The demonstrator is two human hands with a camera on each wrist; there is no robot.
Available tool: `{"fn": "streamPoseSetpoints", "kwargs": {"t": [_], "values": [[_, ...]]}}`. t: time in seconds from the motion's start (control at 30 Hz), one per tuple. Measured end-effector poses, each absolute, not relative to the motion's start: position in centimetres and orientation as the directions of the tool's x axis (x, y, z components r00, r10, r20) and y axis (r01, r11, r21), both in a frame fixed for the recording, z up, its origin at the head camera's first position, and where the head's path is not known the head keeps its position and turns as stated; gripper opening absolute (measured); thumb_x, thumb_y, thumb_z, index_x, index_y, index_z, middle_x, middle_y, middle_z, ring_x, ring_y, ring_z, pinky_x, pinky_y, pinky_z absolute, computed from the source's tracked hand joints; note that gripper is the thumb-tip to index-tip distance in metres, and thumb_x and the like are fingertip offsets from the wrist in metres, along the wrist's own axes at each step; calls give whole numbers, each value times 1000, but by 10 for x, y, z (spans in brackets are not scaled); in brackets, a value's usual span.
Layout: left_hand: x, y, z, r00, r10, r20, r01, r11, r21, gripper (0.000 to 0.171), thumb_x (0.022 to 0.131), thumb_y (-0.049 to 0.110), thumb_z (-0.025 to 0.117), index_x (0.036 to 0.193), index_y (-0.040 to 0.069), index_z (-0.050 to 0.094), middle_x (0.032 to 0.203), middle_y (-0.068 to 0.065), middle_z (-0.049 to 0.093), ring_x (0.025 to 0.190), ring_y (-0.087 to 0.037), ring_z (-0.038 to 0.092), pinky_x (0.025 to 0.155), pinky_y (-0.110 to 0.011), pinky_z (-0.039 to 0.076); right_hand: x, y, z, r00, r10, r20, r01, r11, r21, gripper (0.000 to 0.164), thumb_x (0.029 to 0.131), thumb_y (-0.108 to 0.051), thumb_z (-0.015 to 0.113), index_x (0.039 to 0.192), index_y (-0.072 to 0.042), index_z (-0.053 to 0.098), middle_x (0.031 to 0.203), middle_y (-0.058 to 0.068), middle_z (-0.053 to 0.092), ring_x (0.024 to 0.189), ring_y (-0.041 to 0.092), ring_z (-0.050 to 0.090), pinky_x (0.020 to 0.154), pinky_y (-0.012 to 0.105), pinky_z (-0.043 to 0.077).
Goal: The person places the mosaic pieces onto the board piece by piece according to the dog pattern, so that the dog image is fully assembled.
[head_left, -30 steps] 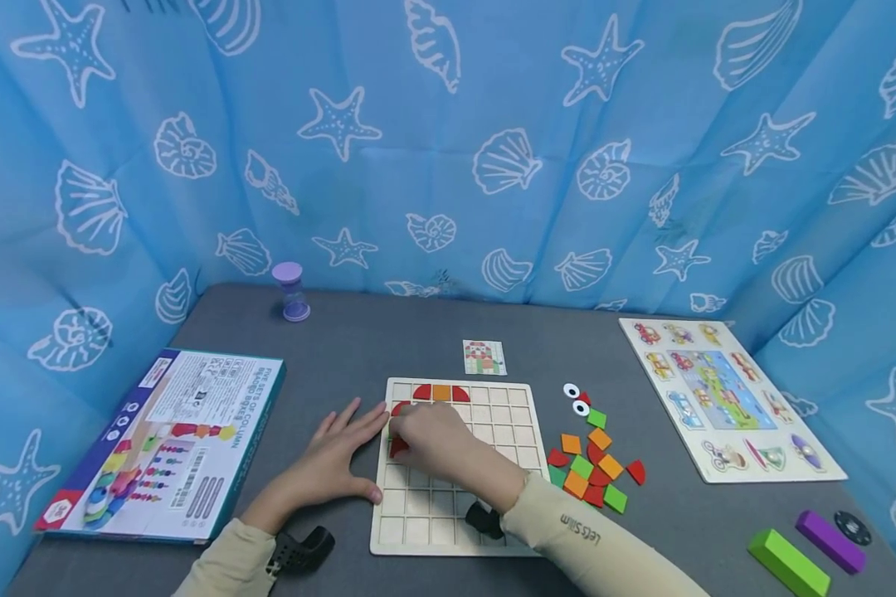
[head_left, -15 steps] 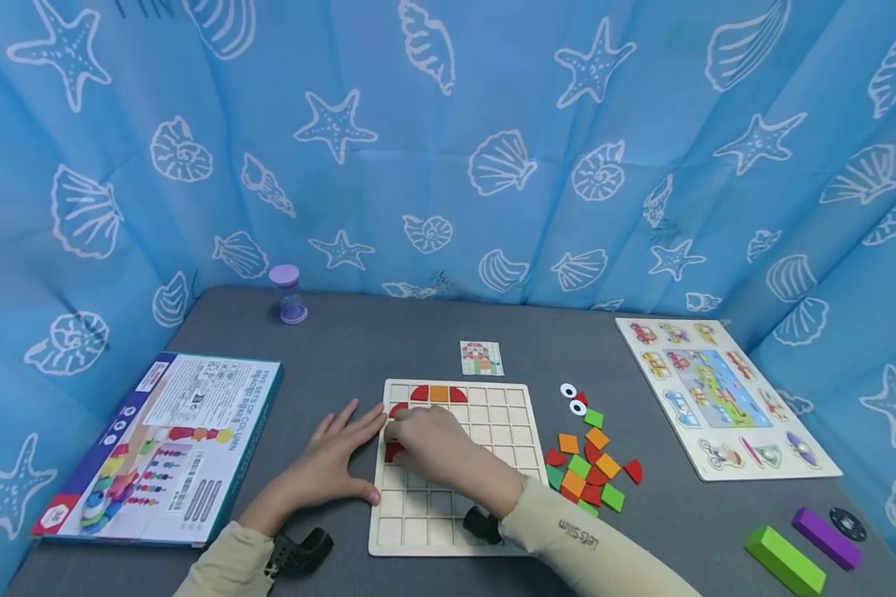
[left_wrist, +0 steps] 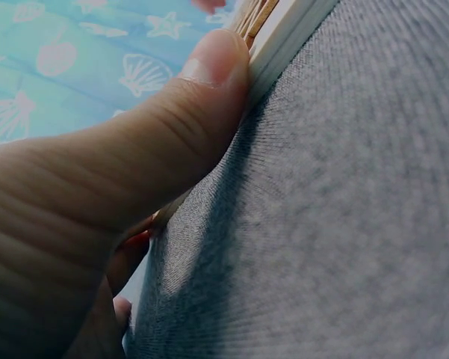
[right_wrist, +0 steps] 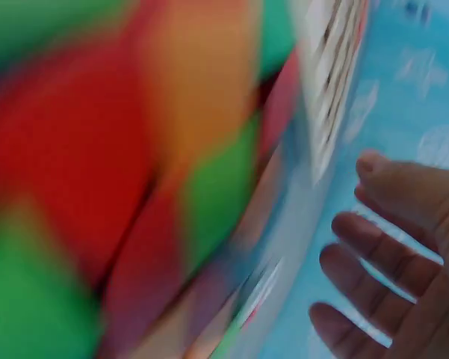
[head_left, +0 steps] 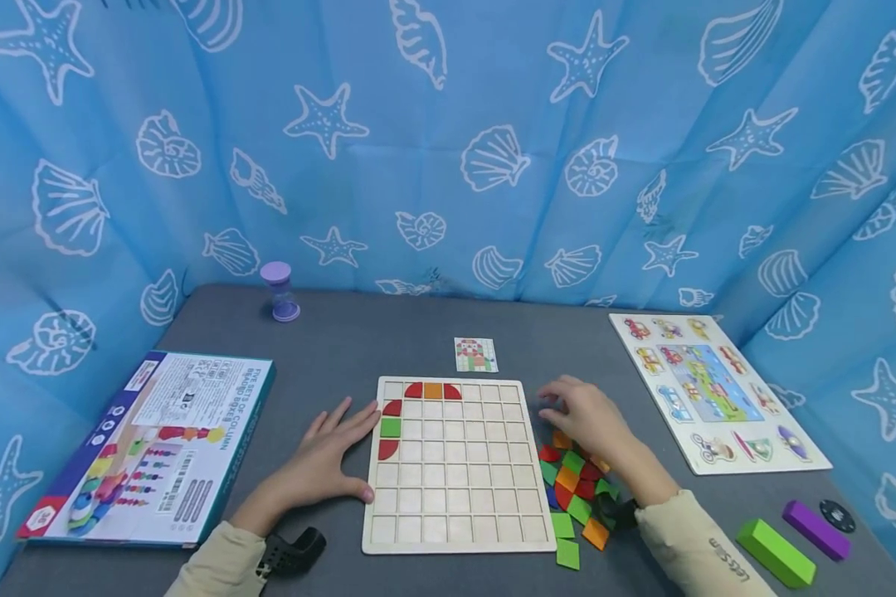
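Note:
A wooden grid board (head_left: pixel 455 499) lies in the middle of the table. Along its top row sit an orange square (head_left: pixel 433 390) and a red quarter-round piece on each side of it. Down its left column, a green square (head_left: pixel 391 427) sits between two red quarter-rounds. My left hand (head_left: pixel 319 464), fingers spread, rests against the board's left edge; the left wrist view shows the thumb (left_wrist: pixel 209 67) touching that edge. My right hand (head_left: pixel 590 419) hovers over the loose colored pieces (head_left: pixel 567 478) at the board's right. Its fingers are loosely bent around nothing in the right wrist view.
Behind the board lies a small pattern card (head_left: pixel 475 355). A boxed toy (head_left: pixel 149 448) is at left, a purple sand timer (head_left: pixel 280 292) at the back. At right are a picture puzzle board (head_left: pixel 717 394), a green block (head_left: pixel 776 553) and a purple block (head_left: pixel 816 531).
My right hand has left the board's left column and moved right to the loose pieces, exposing the green square. The pieces are pushed about and spread nearer me. My left hand stays put.

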State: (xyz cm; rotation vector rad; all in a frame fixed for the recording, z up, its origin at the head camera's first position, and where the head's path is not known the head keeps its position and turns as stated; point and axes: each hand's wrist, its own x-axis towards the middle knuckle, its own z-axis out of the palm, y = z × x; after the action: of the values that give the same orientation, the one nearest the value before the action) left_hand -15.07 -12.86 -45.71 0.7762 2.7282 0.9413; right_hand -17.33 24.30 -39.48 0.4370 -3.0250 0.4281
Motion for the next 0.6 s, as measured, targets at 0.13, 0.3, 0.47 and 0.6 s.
{"fn": "streamPoseSetpoints", "kwargs": {"t": [0.13,0.3,0.47,0.6], "values": [[-151,-129,-457,-855,518,8,412,672,616,110,50,63,70,141,17,27,147,4,19,136,-31,3,103,-55,0,-183,276,-399,-986,-163,38,-168,956,-242,28,77,-21,69,101,-8,65,89,5,58,76,19,53,68,39,48],[-150,-129,-458,-856,517,14,413,667,620,110,50,63,70,141,18,27,147,4,19,136,-31,3,103,-55,0,-199,286,-400,-991,-130,-26,-120,962,-245,31,77,-22,68,102,-5,64,89,8,57,74,19,50,66,37,46],[-151,-129,-458,-854,520,25,424,666,614,110,50,64,68,141,18,27,147,4,19,136,-30,3,103,-55,0,-211,282,-399,-991,-108,-77,-86,965,-247,29,78,-23,68,99,-3,65,85,9,56,70,18,49,60,32,44],[-151,-130,-459,-853,522,30,430,668,607,111,50,65,67,141,17,27,147,3,20,136,-31,4,103,-56,1,-216,279,-400,-991,-95,-98,-68,966,-250,25,79,-23,67,95,-3,66,81,8,55,68,18,48,58,30,44]]}}
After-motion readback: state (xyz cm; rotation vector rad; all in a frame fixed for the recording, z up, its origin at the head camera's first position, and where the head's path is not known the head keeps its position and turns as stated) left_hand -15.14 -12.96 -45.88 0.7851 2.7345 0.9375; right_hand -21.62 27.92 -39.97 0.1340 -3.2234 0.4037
